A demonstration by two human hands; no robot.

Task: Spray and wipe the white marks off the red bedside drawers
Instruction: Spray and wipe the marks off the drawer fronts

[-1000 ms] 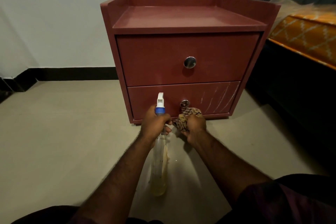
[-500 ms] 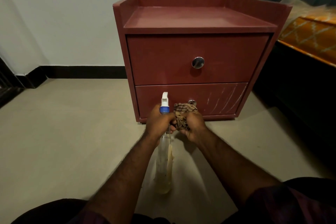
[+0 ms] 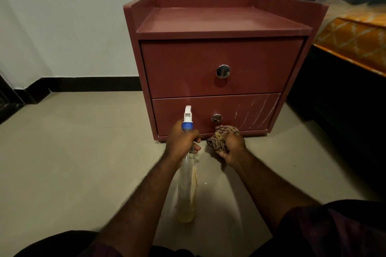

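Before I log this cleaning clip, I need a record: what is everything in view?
Bedside drawers: one, red, on the floor against the wall.
Drawer knobs: two, silver, one per drawer front.
White marks: several streaks, right part of the lower drawer.
Spray bottle: one, clear with a white and blue head, in the left hand.
Cloth: one, checked brown, bunched in the right hand.
Bed cover: one, orange patterned, far right.
Left hand: grip on the bottle neck.
Right hand: closed on the cloth.
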